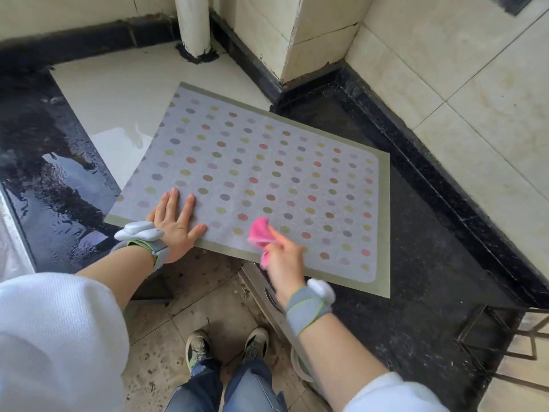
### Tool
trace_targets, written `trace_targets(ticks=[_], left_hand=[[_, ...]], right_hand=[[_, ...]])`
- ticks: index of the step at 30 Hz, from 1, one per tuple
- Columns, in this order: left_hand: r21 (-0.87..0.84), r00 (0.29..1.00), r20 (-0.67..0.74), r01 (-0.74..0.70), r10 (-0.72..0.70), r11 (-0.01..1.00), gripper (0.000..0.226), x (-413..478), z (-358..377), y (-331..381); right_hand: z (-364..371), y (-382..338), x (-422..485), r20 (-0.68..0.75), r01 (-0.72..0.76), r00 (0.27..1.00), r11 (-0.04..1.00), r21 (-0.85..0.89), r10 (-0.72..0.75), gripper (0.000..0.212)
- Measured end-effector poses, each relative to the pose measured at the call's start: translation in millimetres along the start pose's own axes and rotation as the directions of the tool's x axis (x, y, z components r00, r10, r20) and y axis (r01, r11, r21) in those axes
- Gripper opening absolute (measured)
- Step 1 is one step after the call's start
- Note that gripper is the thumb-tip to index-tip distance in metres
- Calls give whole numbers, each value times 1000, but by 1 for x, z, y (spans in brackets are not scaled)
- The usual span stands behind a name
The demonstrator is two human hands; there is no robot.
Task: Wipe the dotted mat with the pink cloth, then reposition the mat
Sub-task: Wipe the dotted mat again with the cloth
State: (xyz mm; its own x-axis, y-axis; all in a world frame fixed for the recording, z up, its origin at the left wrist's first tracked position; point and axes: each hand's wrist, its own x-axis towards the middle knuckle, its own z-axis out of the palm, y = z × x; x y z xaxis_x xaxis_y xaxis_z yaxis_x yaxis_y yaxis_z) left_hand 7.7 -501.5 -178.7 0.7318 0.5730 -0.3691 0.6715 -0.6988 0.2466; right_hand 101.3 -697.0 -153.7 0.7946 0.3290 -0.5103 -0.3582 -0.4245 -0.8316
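Note:
The dotted mat (255, 173) is pale grey with rows of coloured dots and a green border. It lies askew on a counter, its near edge hanging a little over the front. My left hand (175, 221) presses flat on the mat's near left corner, fingers spread. My right hand (282, 260) is closed around the bunched pink cloth (260, 233), which touches the mat near the middle of its near edge.
The counter is part black stone (416, 263), part pale surface (118, 99), with a wet black patch (53, 179) at left. A white pipe (193, 22) and tiled walls stand behind. A metal rack (505, 337) is at right. My shoes (225, 346) stand on the floor below.

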Motion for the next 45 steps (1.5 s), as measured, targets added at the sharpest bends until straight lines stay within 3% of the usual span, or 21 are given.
trace_targets(ticks=[4,7,10,12,15,19,22,24,26,28,31,33,35,36,38,40,45], left_hand=[[-26,998,-55,2,-4,1000,67,2,7,-1],[1,997,-83,-4,4,1000,75,2,12,-4],[-2,994,-110,-6,6,1000,83,5,16,-7],[14,993,-118,-4,5,1000,82,6,18,-8],[21,993,-118,-5,7,1000,82,8,18,-9],[16,993,-119,-6,8,1000,86,7,17,-8],[4,993,-116,-7,7,1000,88,7,16,-8],[1,993,-114,-7,7,1000,88,8,16,-8],[16,995,-102,-8,10,1000,87,8,15,-9],[11,995,-96,-15,16,1000,86,7,14,-8],[11,993,-115,-7,8,1000,85,6,16,-8],[15,992,-123,-15,17,1000,84,5,17,-7],[8,989,-147,-12,13,1000,85,5,17,-7],[12,987,-158,-17,19,1000,88,5,17,-8],[38,980,-197,-21,28,999,91,8,19,-9],[52,972,-234,6,6,999,83,8,21,-9],[18,981,-192,-38,40,999,78,9,17,-10]], right_hand=[[-68,-33,80,-227,30,972,995,-99,-52,53],[-102,-41,127,-401,-8,916,998,-57,-15,49],[-92,-33,135,-457,-116,886,912,-394,-84,59],[-54,-25,114,-370,0,902,857,-516,-223,60],[7,-4,64,-52,320,915,798,-511,-400,59],[35,16,11,233,464,886,745,-480,-401,56],[40,14,-7,388,452,872,797,-401,-299,52],[37,3,-3,363,390,892,866,-314,-270,50],[30,-13,18,256,324,927,928,-185,-273,48],[13,-38,58,131,280,957,946,-162,-260,49],[-11,-75,133,5,282,956,912,-297,-294,52],[-24,-89,173,-70,204,964,879,-432,-258,56],[-17,-88,192,-104,128,966,784,-608,-238,56],[-8,-85,189,-114,143,948,717,-682,-298,55],[19,-68,169,-36,321,864,603,-730,-503,54],[39,-48,136,109,506,794,550,-665,-599,54],[48,-5,54,484,710,704,516,-478,-520,55]])
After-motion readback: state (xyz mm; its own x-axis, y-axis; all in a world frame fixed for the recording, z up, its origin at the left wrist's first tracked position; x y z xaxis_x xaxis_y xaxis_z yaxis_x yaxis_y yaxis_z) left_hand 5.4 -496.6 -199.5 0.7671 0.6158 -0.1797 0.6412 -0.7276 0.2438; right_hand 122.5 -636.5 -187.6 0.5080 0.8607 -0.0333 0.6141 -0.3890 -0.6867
